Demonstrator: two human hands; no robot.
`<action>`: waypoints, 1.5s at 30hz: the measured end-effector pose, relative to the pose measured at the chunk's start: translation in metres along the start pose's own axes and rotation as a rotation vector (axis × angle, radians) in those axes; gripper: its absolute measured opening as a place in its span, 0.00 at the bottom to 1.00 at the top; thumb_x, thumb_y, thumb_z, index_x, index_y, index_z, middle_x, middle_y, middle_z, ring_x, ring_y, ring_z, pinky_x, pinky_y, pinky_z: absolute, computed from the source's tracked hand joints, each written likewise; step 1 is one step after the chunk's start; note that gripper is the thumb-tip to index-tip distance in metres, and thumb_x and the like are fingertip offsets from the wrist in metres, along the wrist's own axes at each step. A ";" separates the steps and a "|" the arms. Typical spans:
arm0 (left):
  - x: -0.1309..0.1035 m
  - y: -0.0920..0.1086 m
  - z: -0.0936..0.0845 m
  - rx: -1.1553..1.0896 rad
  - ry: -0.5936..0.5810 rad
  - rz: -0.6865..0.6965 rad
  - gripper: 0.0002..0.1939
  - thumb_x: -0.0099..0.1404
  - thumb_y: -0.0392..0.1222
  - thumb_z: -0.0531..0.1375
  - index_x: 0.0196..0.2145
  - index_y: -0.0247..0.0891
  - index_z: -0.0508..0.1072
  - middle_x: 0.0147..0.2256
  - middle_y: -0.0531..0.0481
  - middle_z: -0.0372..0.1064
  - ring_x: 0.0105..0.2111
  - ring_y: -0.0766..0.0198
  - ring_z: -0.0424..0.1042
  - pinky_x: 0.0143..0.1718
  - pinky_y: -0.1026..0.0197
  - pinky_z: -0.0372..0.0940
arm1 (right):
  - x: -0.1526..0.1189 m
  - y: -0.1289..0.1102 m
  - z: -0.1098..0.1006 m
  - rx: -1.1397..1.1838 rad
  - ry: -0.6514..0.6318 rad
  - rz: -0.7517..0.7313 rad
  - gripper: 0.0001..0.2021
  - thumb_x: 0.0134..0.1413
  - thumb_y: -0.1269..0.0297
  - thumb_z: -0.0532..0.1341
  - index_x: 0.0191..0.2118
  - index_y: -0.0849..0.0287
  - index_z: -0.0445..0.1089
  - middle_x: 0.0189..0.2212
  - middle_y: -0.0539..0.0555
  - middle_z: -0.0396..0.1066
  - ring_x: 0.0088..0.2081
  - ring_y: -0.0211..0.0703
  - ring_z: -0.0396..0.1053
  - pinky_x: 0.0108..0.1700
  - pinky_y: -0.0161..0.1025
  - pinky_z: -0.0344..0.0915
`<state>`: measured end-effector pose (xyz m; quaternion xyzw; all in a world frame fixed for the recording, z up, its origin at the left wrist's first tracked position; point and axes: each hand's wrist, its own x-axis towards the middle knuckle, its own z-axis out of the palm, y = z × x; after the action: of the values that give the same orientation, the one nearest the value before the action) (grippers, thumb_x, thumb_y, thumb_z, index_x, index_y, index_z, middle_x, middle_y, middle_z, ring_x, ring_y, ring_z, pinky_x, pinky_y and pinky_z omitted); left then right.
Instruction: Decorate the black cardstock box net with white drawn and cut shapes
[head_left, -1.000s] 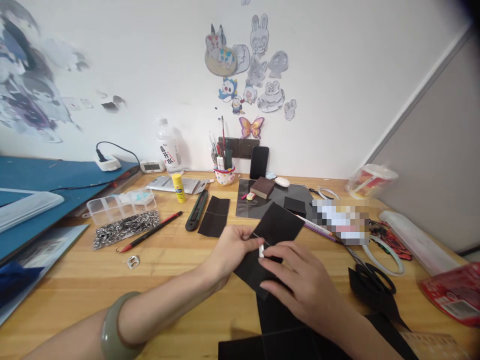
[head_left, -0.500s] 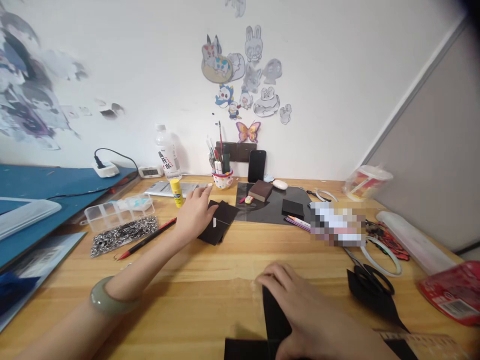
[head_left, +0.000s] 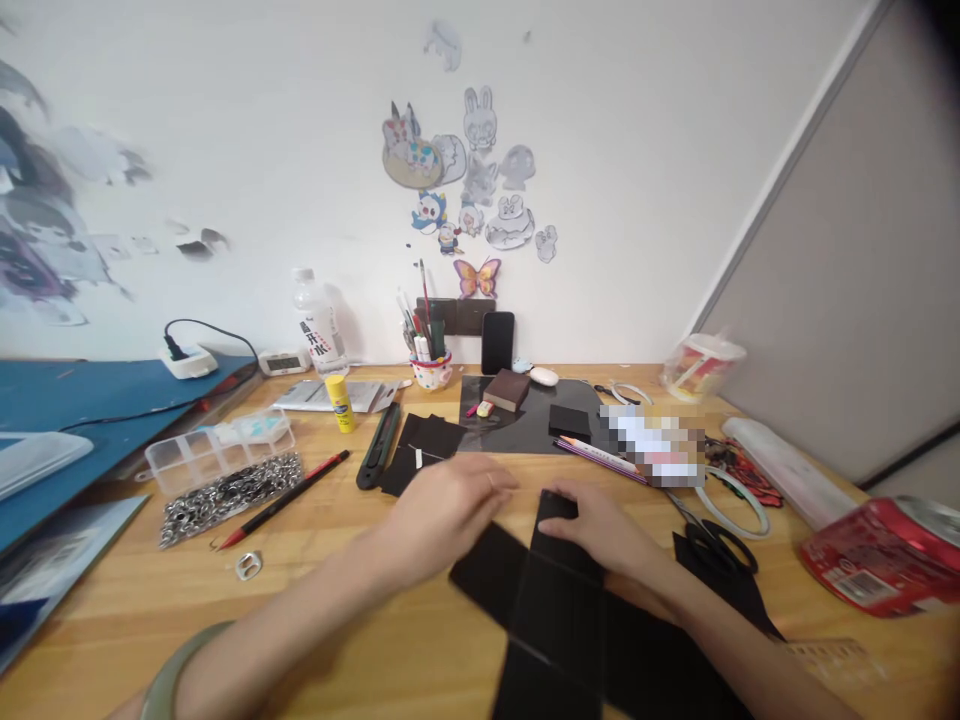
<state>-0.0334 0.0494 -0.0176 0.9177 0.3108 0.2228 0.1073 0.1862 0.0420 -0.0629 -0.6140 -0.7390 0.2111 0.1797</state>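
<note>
On the left, above the wooden desk, a person's left hand hung with loosely bent fingers, blurred; I could not tell whether they touched anything. Just right of them and closer to the person lay a black card, its left flap near that hand. The right hand was nearer, pinching the far flap between thumb and fingers. The card looked flat and cross-shaped, crossed by pale creases; its long axis ran out of view.
</note>
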 end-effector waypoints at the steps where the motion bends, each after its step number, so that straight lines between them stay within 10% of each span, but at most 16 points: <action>1: -0.002 0.008 0.003 0.005 -0.036 0.029 0.15 0.68 0.40 0.46 0.44 0.38 0.70 0.44 0.51 0.70 0.45 0.65 0.68 0.48 0.63 0.62 | 0.007 0.005 0.000 -0.011 0.045 0.027 0.13 0.48 0.65 0.60 0.41 0.60 0.69 0.42 0.57 0.73 0.44 0.49 0.69 0.46 0.43 0.63; 11: -0.029 0.022 0.069 0.341 -0.211 -0.054 0.27 0.65 0.50 0.50 0.56 0.28 0.59 0.57 0.31 0.51 0.57 0.42 0.51 0.50 0.44 0.60 | 0.002 0.006 -0.002 -0.232 0.260 -0.012 0.25 0.55 0.66 0.53 0.59 0.65 0.53 0.58 0.67 0.54 0.60 0.59 0.50 0.58 0.58 0.47; 17: -0.042 0.044 0.089 0.376 -0.166 -0.033 0.29 0.65 0.52 0.49 0.55 0.25 0.61 0.56 0.31 0.54 0.57 0.40 0.51 0.49 0.43 0.62 | -0.022 -0.008 0.015 -0.250 -0.162 -0.354 0.26 0.62 0.53 0.44 0.62 0.57 0.48 0.63 0.52 0.46 0.63 0.41 0.43 0.61 0.44 0.46; 38: -0.040 0.053 0.082 0.379 -0.351 -0.088 0.35 0.64 0.57 0.47 0.58 0.25 0.54 0.57 0.26 0.43 0.57 0.40 0.45 0.50 0.41 0.59 | 0.011 -0.003 0.016 -0.265 -0.133 -0.320 0.28 0.61 0.54 0.44 0.63 0.60 0.46 0.64 0.57 0.43 0.64 0.44 0.39 0.62 0.51 0.40; 45: -0.043 0.058 0.081 0.366 -0.415 0.036 0.37 0.57 0.58 0.57 0.55 0.27 0.60 0.52 0.23 0.54 0.52 0.39 0.58 0.44 0.48 0.66 | -0.006 -0.016 0.005 -0.211 -0.137 -0.344 0.26 0.58 0.54 0.52 0.59 0.59 0.56 0.61 0.54 0.52 0.61 0.43 0.49 0.60 0.43 0.47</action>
<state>0.0047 -0.0277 -0.0836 0.9532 0.3011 -0.0280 -0.0030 0.1713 0.0327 -0.0588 -0.4786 -0.8614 0.1400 0.0968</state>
